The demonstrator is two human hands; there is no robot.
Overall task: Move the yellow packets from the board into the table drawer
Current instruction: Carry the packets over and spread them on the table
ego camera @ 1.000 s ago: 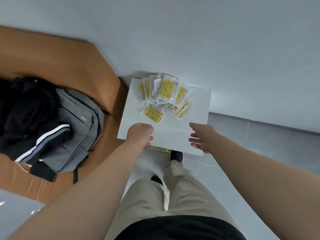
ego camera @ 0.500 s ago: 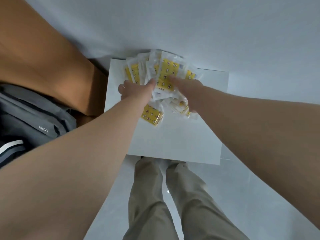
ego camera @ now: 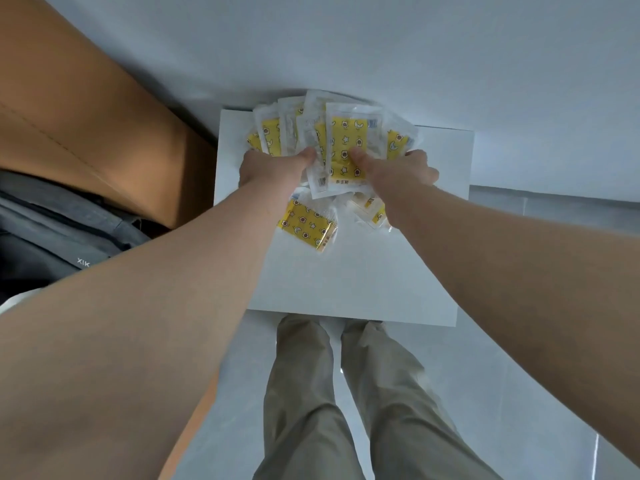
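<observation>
Both hands have advanced from the near edge of the board (ego camera: 363, 271) to the heap at its far side since the frame one second back, and against the half-second frame they hold much the same station. The yellow packets (ego camera: 346, 143) are gathered into an overlapping fan at the far edge of the white board, against the wall (ego camera: 346, 46), and the fan sits directly between the two hands. The left hand (ego camera: 273, 168) grips the left flank of the fan, thumb laid across the top and pointing toward the middle; its fingers go under the packets and cannot be seen. The right hand (ego camera: 398, 171) grips the right flank likewise, its thumb pressed on the face of the frontmost packet and its fingers curled round the outer edge. The two thumbs lie near each other on the front of the bundle but apart. One loose packet (ego camera: 306, 225) lies flat on the board just nearer than the left wrist, outside either grip, and a few more show partly beneath the right wrist. Left of the board stands a brown cardboard box (ego camera: 86, 133) with a grey backpack (ego camera: 52, 230) in front of it. Khaki trouser legs (ego camera: 346, 393) stand on the pale floor (ego camera: 502, 393) below the board's near edge.
</observation>
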